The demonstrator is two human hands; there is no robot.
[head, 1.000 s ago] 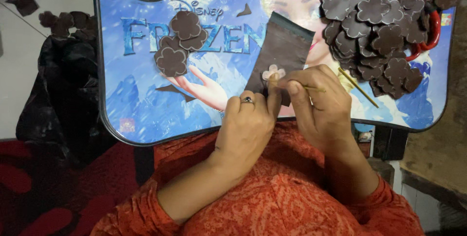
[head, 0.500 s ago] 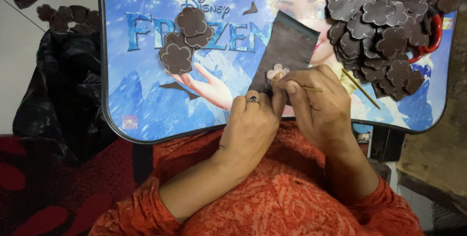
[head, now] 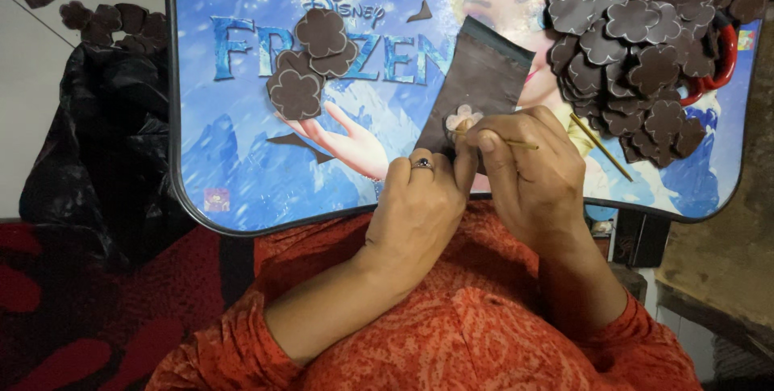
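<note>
Now both hands are pinching: left hand [head: 419,205] gripping the brown strip [head: 484,76], right hand [head: 532,173] closing on a thin stick [head: 516,144]. It's pressing at the pale flower [head: 463,119]; next probably needs a steady, gentle push.

A small blue picture-printed lap table [head: 242,173] is standing across the middle of the scene. To its left, a pale tiled floor [head: 24,76] is showing at the far side, with a crumpled black plastic bag [head: 97,157] lying on it. Nearer, a red and black patterned rug [head: 72,318] is spreading out. Brownish flooring [head: 726,262] is showing at the right.
</note>
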